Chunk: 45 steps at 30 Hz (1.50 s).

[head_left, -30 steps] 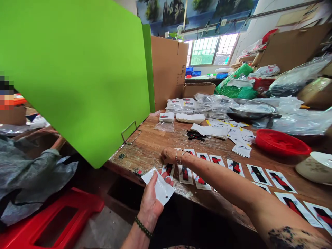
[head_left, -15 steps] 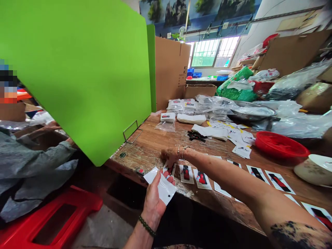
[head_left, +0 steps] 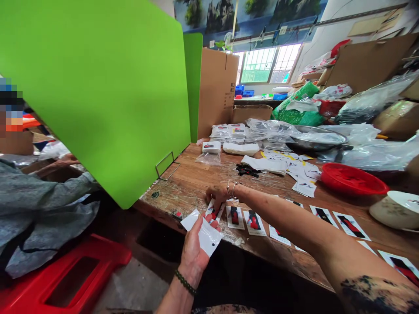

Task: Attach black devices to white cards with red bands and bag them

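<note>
Close by the table edge [head_left: 160,210], left hand [head_left: 194,247] holds a white packet [head_left: 208,238]

The head camera looks from behind and above the near edge of the counter [head_left: 186,174], facing forward and down toward the barred window [head_left: 258,65] beyond. It sits near the cards [head_left: 235,217] along that edge, taking in the green partition [head_left: 131,96] at the left edge.

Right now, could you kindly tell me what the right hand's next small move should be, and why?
Probably to grasp the card with a red piece: the right hand reaches down at it, fingers lowered, while the left hand holds a flat white item close by.
</note>
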### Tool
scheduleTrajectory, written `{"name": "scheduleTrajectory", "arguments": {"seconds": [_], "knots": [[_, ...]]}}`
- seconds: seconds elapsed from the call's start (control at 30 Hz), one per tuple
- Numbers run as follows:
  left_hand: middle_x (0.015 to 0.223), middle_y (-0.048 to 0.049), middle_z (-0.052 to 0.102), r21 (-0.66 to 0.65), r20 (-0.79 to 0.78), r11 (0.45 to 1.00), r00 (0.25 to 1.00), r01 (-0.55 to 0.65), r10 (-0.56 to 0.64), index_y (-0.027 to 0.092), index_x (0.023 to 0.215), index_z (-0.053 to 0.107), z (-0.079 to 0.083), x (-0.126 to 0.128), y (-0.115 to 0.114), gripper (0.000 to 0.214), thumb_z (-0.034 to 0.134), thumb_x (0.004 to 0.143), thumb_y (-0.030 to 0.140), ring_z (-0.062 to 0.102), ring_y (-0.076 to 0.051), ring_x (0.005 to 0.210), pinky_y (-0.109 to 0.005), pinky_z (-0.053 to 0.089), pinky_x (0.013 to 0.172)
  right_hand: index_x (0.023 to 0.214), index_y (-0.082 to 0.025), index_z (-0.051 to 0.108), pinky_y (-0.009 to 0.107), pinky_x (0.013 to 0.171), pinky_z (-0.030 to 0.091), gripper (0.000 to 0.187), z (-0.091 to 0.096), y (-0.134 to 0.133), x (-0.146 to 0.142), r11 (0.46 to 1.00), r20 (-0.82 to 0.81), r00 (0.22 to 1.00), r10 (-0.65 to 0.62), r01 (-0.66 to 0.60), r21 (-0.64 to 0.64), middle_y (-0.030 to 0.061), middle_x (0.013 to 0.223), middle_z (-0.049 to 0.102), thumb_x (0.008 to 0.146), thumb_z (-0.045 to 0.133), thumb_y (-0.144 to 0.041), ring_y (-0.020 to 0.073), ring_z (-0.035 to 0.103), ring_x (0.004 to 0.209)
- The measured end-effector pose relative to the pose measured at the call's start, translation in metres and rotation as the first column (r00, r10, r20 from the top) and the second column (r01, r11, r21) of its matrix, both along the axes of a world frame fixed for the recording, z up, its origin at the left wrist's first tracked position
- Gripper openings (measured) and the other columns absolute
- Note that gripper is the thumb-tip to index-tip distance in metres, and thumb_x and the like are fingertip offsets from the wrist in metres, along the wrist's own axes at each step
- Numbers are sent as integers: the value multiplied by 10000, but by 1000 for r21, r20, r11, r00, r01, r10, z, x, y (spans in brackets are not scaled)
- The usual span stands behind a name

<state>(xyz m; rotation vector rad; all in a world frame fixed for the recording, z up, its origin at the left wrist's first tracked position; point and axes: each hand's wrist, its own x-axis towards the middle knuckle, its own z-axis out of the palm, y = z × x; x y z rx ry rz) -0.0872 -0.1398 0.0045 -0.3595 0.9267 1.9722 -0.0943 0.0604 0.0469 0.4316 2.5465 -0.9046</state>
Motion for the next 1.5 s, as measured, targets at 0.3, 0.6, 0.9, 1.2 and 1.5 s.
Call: {"name": "scheduleTrajectory", "arguments": {"seconds": [0.3,0.6,0.9,1.2,1.5], "knots": [[832,-79,715,142,0,978,988,-151,153,136,847,610,14,-36,-6,137,569,894,258,665,-162,631,-331,567,679,830,-181,576,229,496,455,450,5,-16,77,605,-82,897,-435,223,-764,-11,704,687,500,853,-310,140,618,583],[851,-66,700,218,-69,969,989,-112,130,151,856,612,32,-22,4,178,563,898,317,646,-160,642,-312,544,650,795,-166,581,197,498,470,419,-29,-86,112,197,44,738,-673,236,-952,-12,705,681,523,881,-272,97,604,570],[977,-65,693,239,-161,960,969,-144,185,171,979,620,36,-12,8,180,568,898,323,666,-169,761,-333,557,744,802,-180,561,228,550,510,464,-30,-117,111,17,101,519,-849,217,-976,0,754,700,496,891,-293,114,630,606],[997,-65,686,224,-189,969,971,-104,148,171,1018,615,37,-8,11,206,581,888,328,672,-176,770,-322,570,704,808,-169,558,245,576,518,491,-37,-133,96,0,80,418,-905,188,-982,7,726,703,477,893,-306,123,627,620],[979,-79,692,236,-195,968,972,-87,135,155,1039,622,33,0,15,192,571,899,277,673,-159,797,-309,560,755,812,-179,517,227,507,478,558,-33,-132,85,4,52,313,-948,176,-984,3,696,699,424,905,-280,143,644,586]]}}
